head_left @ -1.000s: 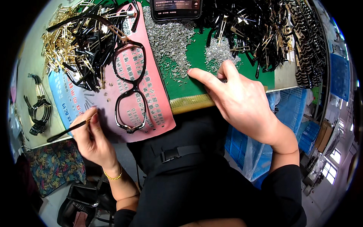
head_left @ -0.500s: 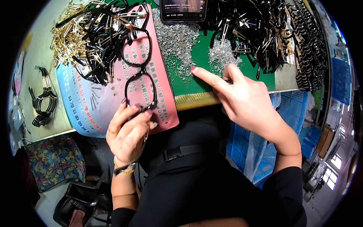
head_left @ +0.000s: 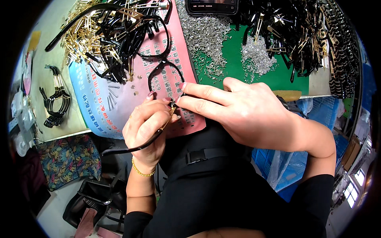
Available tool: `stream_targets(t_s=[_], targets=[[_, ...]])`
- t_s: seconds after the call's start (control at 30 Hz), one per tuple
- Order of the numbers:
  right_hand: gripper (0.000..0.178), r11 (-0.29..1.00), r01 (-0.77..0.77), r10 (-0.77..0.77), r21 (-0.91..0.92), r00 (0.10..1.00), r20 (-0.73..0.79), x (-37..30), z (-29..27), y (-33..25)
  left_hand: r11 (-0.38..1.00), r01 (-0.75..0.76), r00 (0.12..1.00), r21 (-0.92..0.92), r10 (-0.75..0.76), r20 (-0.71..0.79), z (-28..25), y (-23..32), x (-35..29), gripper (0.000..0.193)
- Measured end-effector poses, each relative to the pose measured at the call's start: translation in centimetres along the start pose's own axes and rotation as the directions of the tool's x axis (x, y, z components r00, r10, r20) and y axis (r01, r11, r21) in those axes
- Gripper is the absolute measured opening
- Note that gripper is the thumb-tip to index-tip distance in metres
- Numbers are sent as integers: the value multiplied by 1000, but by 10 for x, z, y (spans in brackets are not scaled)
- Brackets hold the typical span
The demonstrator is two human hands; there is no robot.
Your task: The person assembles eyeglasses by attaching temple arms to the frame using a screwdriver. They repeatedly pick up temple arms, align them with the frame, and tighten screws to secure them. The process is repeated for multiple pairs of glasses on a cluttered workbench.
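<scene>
My left hand [head_left: 146, 127] grips a black eyeglass temple arm [head_left: 131, 148] with a gold hinge end, held against the corner of a black eyeglass frame [head_left: 160, 67]. My right hand [head_left: 242, 111] pinches at the same hinge spot with thumb and forefinger; whether it holds a small part I cannot tell. The frame lies partly on a pink printed sheet [head_left: 180, 47] at the table's near edge. A heap of small silver screws [head_left: 206, 35] lies on a green mat [head_left: 238, 73] just beyond my hands.
A tangle of black and gold temple arms [head_left: 103, 35] covers the far left. More black parts [head_left: 293, 31] pile at the far right. A phone [head_left: 212, 6] lies at the top edge. A floral bag [head_left: 65, 160] sits below left; blue crates [head_left: 313, 115] stand right.
My left hand put down the thin tool, moved right and took up a temple arm. My right hand left the screw heap and joined it at the frame's hinge. The view shifted.
</scene>
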State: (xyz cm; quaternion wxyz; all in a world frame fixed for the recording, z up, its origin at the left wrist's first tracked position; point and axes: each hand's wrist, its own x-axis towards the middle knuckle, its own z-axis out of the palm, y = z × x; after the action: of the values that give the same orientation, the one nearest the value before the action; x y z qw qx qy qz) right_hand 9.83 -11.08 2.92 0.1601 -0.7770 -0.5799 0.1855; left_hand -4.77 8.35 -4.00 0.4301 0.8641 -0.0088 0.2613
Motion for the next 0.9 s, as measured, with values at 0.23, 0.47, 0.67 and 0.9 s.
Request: stream_targets(t_s=[0.23, 0.47, 0.67, 0.9], targets=[[72, 999, -1, -1, 48, 1000, 29, 2, -3, 2, 981, -133, 991, 141, 129, 40, 2, 2, 6, 26], [69, 997, -4, 0, 71, 998, 58, 4, -5, 4, 984, -121, 991, 128, 111, 77, -3, -2, 10, 28], [66, 999, 6, -10, 48, 996, 84, 6, -6, 5, 995, 47, 987, 85, -60, 151, -10, 5, 19, 24], [62, 997, 77, -78, 19, 995, 62, 8, -6, 12, 997, -2, 991, 72, -8, 130, -8, 3, 16, 31]])
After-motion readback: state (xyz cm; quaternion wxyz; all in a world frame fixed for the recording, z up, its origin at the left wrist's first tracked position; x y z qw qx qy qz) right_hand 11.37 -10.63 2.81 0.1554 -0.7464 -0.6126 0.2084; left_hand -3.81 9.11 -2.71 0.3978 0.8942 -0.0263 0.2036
